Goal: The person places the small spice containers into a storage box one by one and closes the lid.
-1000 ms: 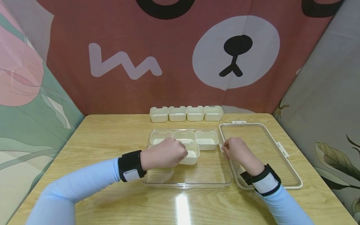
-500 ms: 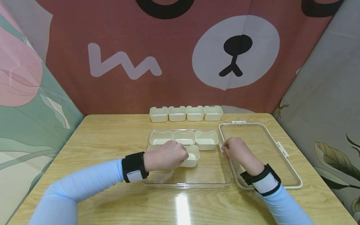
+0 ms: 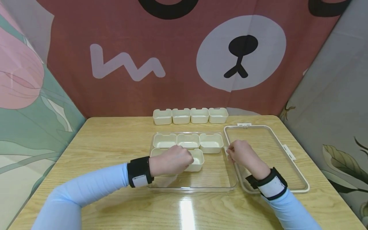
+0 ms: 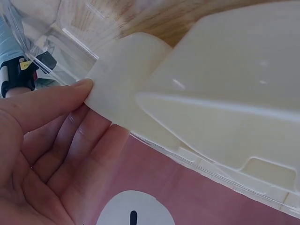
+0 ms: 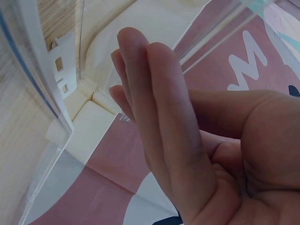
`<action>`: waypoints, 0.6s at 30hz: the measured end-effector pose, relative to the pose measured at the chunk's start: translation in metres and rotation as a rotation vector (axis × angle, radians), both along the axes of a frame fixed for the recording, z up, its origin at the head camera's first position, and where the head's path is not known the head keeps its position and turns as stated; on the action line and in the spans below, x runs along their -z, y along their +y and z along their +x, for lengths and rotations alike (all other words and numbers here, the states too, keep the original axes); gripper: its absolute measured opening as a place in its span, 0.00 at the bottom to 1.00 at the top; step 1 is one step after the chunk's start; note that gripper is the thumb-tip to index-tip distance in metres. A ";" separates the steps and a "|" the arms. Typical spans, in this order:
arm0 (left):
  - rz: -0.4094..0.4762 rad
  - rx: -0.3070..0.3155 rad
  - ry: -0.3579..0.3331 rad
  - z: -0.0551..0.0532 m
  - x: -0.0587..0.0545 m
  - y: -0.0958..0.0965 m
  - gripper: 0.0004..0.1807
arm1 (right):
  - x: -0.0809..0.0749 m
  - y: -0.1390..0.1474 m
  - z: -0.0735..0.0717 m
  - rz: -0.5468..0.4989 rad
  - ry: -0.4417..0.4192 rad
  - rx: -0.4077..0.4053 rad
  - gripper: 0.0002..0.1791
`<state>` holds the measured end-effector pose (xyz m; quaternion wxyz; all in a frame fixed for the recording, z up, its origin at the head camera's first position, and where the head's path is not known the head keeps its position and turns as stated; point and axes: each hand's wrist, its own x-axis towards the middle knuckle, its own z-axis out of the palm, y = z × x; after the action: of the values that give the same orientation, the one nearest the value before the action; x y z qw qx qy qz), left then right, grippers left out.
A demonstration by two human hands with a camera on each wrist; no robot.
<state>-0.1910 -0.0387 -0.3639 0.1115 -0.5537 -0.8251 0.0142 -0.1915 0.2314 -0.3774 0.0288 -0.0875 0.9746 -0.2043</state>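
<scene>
My left hand [image 3: 172, 159] pinches the right wall of a cream plastic cup [image 3: 198, 159], thumb on one side and fingers on the other. This cup sits in the front row of a clear plastic box [image 3: 214, 180], against the back row. Beside it on the left, a second front-row cup [image 3: 156, 151] is mostly covered by my hand; it looms large in the left wrist view. My right hand [image 3: 245, 156] holds the box's right wall between thumb and extended fingers. The thumb tip is hidden behind the fingers in the right wrist view.
Three cream cups [image 3: 211, 143] line the back of the box. Several more cups [image 3: 181, 117] stand in a row at the table's [image 3: 115, 134] far edge. A clear lid with a white frame [image 3: 299, 174] lies right of the box, under my right forearm.
My left hand has shifted slightly right and nearer to me, and its cup has settled lower in the front row. My right hand has kept its place.
</scene>
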 end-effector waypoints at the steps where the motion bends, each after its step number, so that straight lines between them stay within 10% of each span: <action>1: -0.003 -0.002 -0.002 0.000 0.000 0.000 0.12 | 0.000 0.000 0.000 -0.002 0.000 0.001 0.09; 18: -0.054 -0.031 -0.021 -0.006 0.000 0.004 0.12 | 0.000 -0.001 0.000 0.010 0.010 -0.006 0.09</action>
<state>-0.1969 -0.0347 -0.3639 0.0878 -0.5436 -0.8341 0.0325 -0.1915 0.2307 -0.3775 0.0250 -0.0912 0.9755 -0.1988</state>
